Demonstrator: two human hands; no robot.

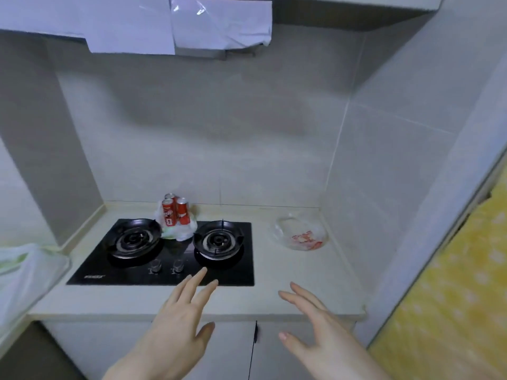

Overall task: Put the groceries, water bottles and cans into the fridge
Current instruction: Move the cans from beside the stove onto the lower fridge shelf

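Three red cans (175, 211) stand upright in a white plastic bag (179, 231) at the back of the counter, between the two burners. A crumpled clear bag with red print (300, 233) lies on the counter to the right of the stove. My left hand (181, 311) hovers over the counter's front edge with straight, spread fingers and holds nothing. My right hand (310, 327) is beside it, also spread with nothing in it. Both hands are well short of the cans.
A black two-burner gas stove (164, 259) with two knobs is set into the pale counter (301, 283). Another white plastic bag (24, 272) sits at the left edge. Cabinet doors are below, a range hood above, and a yellow dotted surface (452, 297) at right.
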